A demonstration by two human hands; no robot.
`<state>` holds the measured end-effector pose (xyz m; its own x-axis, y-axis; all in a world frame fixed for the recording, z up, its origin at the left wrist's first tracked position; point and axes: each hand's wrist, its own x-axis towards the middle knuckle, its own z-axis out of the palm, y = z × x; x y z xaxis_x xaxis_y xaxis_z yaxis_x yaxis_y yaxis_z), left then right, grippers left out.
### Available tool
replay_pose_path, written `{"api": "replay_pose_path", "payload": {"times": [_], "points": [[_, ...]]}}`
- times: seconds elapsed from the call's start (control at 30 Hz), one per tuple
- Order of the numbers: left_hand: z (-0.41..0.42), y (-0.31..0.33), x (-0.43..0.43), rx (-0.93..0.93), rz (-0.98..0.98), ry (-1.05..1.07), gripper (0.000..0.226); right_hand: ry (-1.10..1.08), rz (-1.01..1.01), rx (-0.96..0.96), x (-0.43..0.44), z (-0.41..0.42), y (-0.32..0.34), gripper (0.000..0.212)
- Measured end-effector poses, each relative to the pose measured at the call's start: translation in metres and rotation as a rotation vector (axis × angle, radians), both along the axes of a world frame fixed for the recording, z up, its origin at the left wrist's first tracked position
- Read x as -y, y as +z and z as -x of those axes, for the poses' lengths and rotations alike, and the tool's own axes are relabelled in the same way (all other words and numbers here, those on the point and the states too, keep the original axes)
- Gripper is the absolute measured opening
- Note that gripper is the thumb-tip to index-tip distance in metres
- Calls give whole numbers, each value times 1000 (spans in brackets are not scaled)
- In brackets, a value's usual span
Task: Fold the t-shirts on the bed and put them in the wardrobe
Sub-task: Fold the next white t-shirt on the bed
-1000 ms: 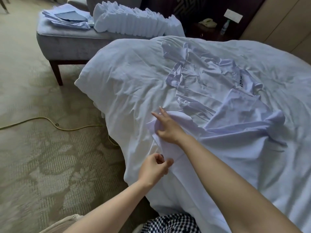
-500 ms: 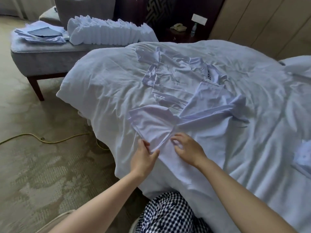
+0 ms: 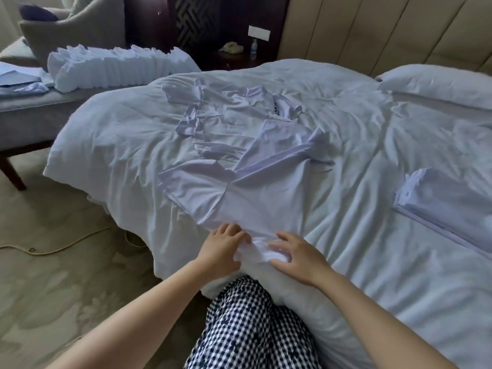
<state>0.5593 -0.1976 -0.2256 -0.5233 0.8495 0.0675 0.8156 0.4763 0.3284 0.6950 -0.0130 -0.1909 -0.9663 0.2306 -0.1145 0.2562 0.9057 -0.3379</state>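
Right, both hands are down at the hem, lower centre of the frame. Your left hand (image 3: 223, 253) curls its fingers into the bunched edge of the t-shirt (image 3: 253, 201) and grips it. Your right hand (image 3: 299, 258) sits just beside it, fingers spread and pressing the same bunch of cloth, closed round nothing that I can see.

The t-shirt runs away from you up the middle of the frame, one sleeve splayed to the left, its body creased and not yet squared. So I'd call this the laying-out step, before any fold. The next move calls for a tug on the hem to pull the body taut, then a smoothing pass up towards the sleeves.

Beyond it, a second t-shirt (image 3: 234, 121) lies crumpled with dark lettering at the collar. At the right edge, a folded t-shirt (image 3: 447, 206) waits, well apart.

All of this sits on the bed (image 3: 114, 145), whose white duvet is soft and rumpled, so it won't give you crisp edges. A pillow (image 3: 439, 83) lies upper right against the padded headboard (image 3: 372, 30). Upper left, a bench (image 3: 26, 115) carries a row of folded whites (image 3: 119, 67). A yellow cable (image 3: 53, 250) trails over the carpet (image 3: 53, 302). No wardrobe shows.
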Motion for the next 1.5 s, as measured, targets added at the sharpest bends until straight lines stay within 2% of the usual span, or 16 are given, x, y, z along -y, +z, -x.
{"api": "replay_pose_path", "payload": {"times": [0.07, 0.13, 0.27, 0.4, 0.63, 0.8, 0.87, 0.9, 0.97, 1.1, 1.33, 1.5], "points": [[0, 2, -3, -62, 37, -1, 50, 53, -34, 59, 1, -11, 0, 64], [-2, 4, -7, -104, 64, -1, 48, 85, -76, 105, 3, -15, -1, 68], [-7, 11, -8, -77, 92, 18, 36, 17, -137, 35, 4, -9, 6, 37], [-6, 23, -12, -66, 120, 33, 26, 26, -280, 58, 7, -6, 16, 27], [-21, 29, -7, -11, 314, -13, 19, 115, -242, 154, 17, -16, 21, 19], [-37, 26, 1, 22, 358, -40, 24, 146, -172, 258, 24, -30, 19, 10], [-36, 26, 2, 52, 362, -49, 34, 129, -75, 293, 24, -31, 26, 28], [-35, 29, 1, 65, 358, -48, 39, 110, -29, 293, 23, -30, 31, 36], [-32, 36, -5, 71, 312, -31, 39, 60, 15, 237, 17, -26, 43, 36], [-24, 60, -29, 28, 174, 29, 35, -75, -76, 111, -11, -11, 67, 30], [14, 93, -93, -23, -18, 39, 32, -259, -155, -51, -80, 28, 92, 35], [58, 97, -153, 43, -121, 53, 29, -349, -153, -149, -144, 71, 87, 36]]}}
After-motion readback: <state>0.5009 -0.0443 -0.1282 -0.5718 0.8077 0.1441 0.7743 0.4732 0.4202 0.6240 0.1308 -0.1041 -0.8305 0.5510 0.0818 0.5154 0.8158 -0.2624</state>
